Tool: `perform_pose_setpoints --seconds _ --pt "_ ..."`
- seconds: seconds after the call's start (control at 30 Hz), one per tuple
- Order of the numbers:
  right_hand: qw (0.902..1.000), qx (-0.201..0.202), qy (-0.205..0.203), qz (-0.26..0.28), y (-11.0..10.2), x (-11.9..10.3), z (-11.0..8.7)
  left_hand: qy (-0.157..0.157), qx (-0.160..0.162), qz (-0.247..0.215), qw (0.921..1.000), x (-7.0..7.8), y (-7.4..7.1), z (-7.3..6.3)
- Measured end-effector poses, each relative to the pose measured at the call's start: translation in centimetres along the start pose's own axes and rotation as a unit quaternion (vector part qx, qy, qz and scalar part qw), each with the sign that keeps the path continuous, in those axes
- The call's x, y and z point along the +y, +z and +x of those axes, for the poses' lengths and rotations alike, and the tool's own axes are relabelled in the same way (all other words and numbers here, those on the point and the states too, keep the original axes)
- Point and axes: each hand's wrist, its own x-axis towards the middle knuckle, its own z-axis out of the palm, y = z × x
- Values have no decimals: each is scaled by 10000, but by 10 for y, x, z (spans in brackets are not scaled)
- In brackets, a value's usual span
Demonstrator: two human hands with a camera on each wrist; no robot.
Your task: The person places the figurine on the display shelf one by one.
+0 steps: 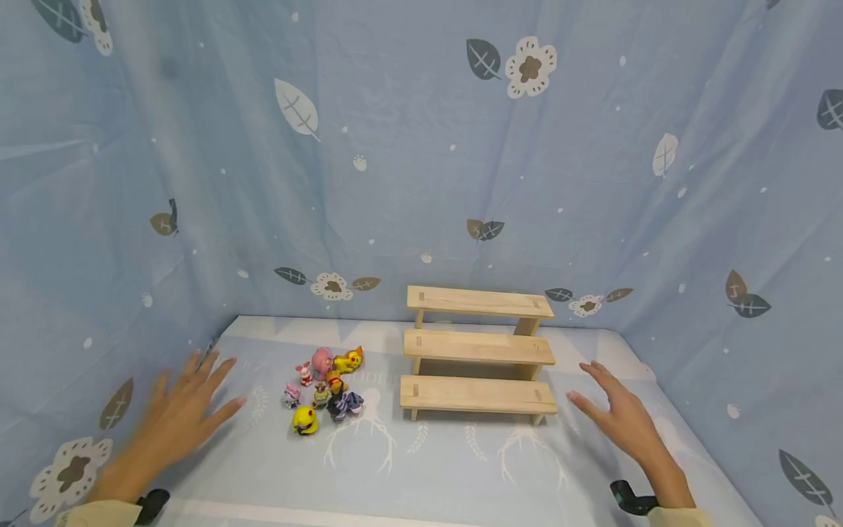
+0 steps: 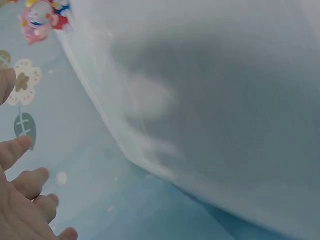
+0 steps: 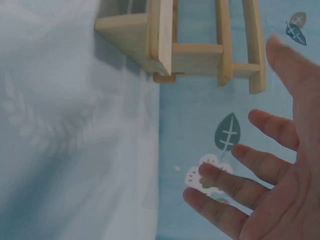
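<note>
Left hand (image 1: 178,417) spread wide by the worktop's (image 1: 454,479) left edge, right hand (image 1: 622,417) fanned out near its right edge, and between them toy figurines (image 1: 322,396) huddle left of a three-tier wooden stand (image 1: 478,347) toward the back edge!

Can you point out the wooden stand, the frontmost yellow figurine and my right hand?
Wooden stand (image 1: 479,346): head view, on its middle step.
Frontmost yellow figurine (image 1: 304,419): head view, near its middle.
Right hand (image 1: 622,417): head view, on the back of it.

The left hand (image 2: 19,210) hovers before flower-printed blue cloth (image 2: 80,145), with brightly colored figurines (image 2: 40,17) clustered at the upper left.
</note>
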Motion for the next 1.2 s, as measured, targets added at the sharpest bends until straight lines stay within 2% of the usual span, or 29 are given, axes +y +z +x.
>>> perform_pose_setpoints --seconds 0.2,0.33,0.43,0.57,0.83,1.2 --pt "9961 555 -128 681 13 -1 3 -342 -60 -971 9947 14 0 6" --pt "9941 574 -111 910 23 0 5 -619 -376 -1386 9877 26 3 11" --pt "9934 494 -89 1035 31 -1 7 -726 -477 -1720 9813 34 5 13" --pt "9907 418 -69 1294 39 -2 10 -665 -315 -1991 9772 41 8 16" --pt "9837 345 30 1766 54 -2 18 -544 -216 -2329 9707 57 17 21" --pt "9772 162 136 2113 65 0 23 -529 -535 -2773 9578 72 31 23"
